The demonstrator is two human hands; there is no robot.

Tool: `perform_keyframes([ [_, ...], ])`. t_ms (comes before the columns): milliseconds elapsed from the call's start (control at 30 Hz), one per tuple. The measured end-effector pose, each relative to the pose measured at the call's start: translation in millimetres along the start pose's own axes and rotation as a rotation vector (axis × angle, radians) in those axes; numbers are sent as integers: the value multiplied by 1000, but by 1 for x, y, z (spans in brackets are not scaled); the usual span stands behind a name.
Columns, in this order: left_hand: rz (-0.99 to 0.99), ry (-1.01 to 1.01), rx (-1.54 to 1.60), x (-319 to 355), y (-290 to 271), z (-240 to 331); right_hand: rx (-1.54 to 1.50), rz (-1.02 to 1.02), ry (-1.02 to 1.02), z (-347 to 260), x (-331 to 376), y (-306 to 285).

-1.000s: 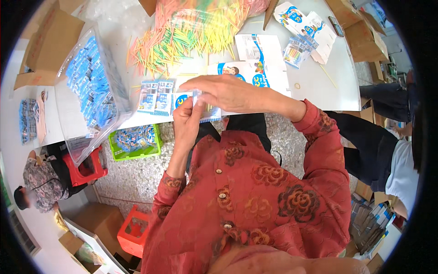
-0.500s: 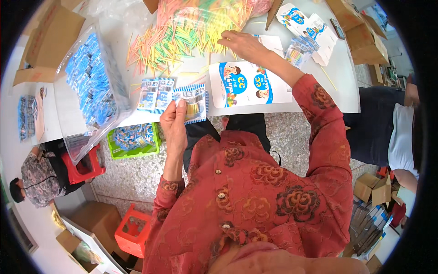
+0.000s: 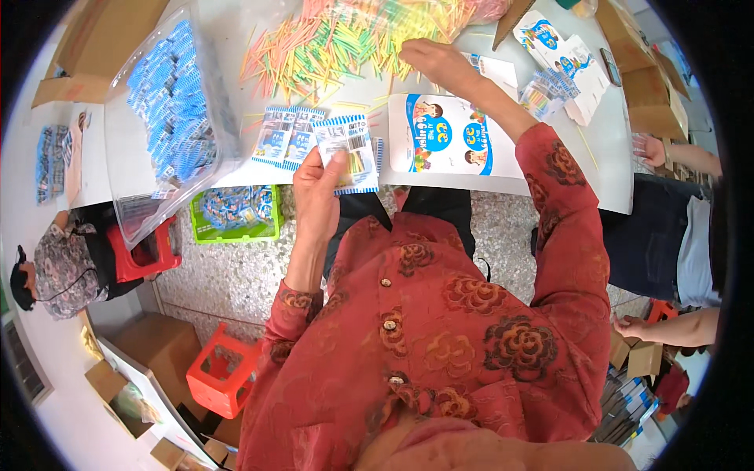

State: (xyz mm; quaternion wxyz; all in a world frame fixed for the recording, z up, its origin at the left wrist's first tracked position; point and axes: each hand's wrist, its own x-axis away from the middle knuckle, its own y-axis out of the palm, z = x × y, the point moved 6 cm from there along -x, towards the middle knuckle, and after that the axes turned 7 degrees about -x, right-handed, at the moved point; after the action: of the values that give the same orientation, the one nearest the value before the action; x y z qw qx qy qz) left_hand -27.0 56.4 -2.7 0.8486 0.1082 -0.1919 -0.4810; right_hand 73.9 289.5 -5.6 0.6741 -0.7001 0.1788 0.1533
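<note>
My left hand [image 3: 317,195] pinches a small blue-and-white packet [image 3: 347,149] at the table's front edge; thin coloured sticks show through its lower part. Part of another packet peeks out behind it. Two similar packets [image 3: 286,135] lie flat just to the left. My right hand [image 3: 446,69] reaches to the right side of a heap of pink, green and yellow thin sticks [image 3: 318,56]. Its fingers are curled together there, and what they hold is hidden. Under my right forearm lies a white printed card sheet [image 3: 400,137] with blue ovals.
A clear plastic tub [image 3: 228,110] of blue packets [image 3: 169,106] stands at left, overhanging the table edge. A green crate [image 3: 236,235] sits below. At right are folded printed cartons [image 3: 580,78], a phone [image 3: 610,67] and cardboard boxes [image 3: 652,94]. Another person's hand [image 3: 649,149] is at the right edge.
The packet in my left hand has tilted more upright and risen slightly. My right hand stays at the stick heap. The view has shifted, and another person's hands have appeared at right.
</note>
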Motion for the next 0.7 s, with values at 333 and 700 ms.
perform_keyframes([
  [333, -16, 129, -145, 1, -1, -2, -713, 378, 672, 24, 8, -43],
  [700, 0, 278, -346, 10, 14, 8, -1431, 274, 587, -91, -23, -110],
])
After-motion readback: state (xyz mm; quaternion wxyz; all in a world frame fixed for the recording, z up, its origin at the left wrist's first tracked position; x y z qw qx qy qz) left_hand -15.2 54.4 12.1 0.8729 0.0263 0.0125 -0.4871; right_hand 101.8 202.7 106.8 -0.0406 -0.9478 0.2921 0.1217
